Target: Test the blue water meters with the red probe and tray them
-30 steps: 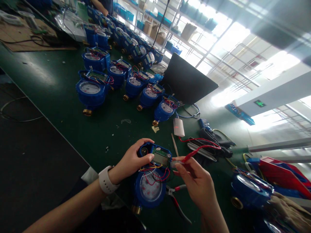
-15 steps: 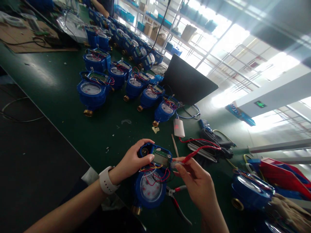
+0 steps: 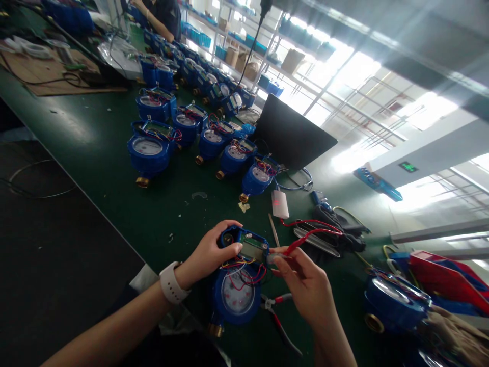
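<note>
A blue water meter (image 3: 237, 296) with a round dial and loose coloured wires stands at the table's near edge. My left hand (image 3: 214, 252) grips the left side of its open electronics housing, thumb beside the small grey display (image 3: 252, 250). At the housing's right side, my right hand (image 3: 301, 280) pinches a clear-covered connector (image 3: 275, 259) on a red cable (image 3: 305, 237). The connector's tip is hidden by the fingers. Red-handled pliers (image 3: 275, 316) lie right of the meter, under my right wrist's left side.
Several blue meters (image 3: 150, 153) stand across the green table (image 3: 114, 204). Behind them is a black laptop screen (image 3: 292, 133). A white box (image 3: 280, 204), a wooden stick (image 3: 274, 230) and a dark pouch (image 3: 317, 242) lie ahead. Another meter (image 3: 395, 300) stands right. A person (image 3: 162, 20) is at the back.
The camera view has shifted slightly, so the background meters sit a little lower. Both hands keep their holds on the meter and the connector.
</note>
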{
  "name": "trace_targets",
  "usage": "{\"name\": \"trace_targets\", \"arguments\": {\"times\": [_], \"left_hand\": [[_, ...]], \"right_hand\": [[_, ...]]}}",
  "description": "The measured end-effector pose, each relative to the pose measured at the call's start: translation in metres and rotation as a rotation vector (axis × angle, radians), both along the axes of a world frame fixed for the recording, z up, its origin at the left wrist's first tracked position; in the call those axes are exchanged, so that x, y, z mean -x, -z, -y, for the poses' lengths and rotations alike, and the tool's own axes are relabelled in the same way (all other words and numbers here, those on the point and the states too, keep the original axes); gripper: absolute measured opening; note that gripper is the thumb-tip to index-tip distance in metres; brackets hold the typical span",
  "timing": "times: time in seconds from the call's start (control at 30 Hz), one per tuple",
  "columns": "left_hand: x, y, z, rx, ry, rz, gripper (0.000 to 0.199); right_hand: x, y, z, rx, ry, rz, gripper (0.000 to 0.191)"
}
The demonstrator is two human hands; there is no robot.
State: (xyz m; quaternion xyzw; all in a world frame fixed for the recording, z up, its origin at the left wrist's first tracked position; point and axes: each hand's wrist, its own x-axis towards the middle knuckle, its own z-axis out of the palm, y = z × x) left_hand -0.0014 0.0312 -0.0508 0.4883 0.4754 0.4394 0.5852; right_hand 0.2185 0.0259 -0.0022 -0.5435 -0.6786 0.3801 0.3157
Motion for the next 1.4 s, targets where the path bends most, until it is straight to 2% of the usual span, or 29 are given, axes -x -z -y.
{"name": "trace_targets", "arguments": {"times": [0.23, 0.43, 0.7, 1.1, 1.4], "left_hand": [[0.000, -0.002, 0.000, -0.022, -0.015, -0.009, 0.042], [0.001, 0.003, 0.000, -0.041, -0.021, -0.003, 0.042], [0.002, 0.003, 0.000, -0.050, -0.012, -0.003, 0.042], [0.002, 0.003, 0.000, -0.026, -0.017, -0.017, 0.044], [0.002, 0.002, 0.001, -0.006, -0.013, 0.004, 0.044]], "right_hand": [[0.003, -0.002, -0.001, -0.015, -0.008, -0.009, 0.021], [0.002, -0.001, -0.002, -0.020, -0.042, -0.012, 0.024], [0.005, 0.000, 0.003, 0.032, 0.054, -0.235, 0.026], [0.001, 0.010, 0.004, -0.047, 0.007, -0.107, 0.024], [0.001, 0.007, 0.002, -0.030, -0.012, -0.098, 0.021]]}}
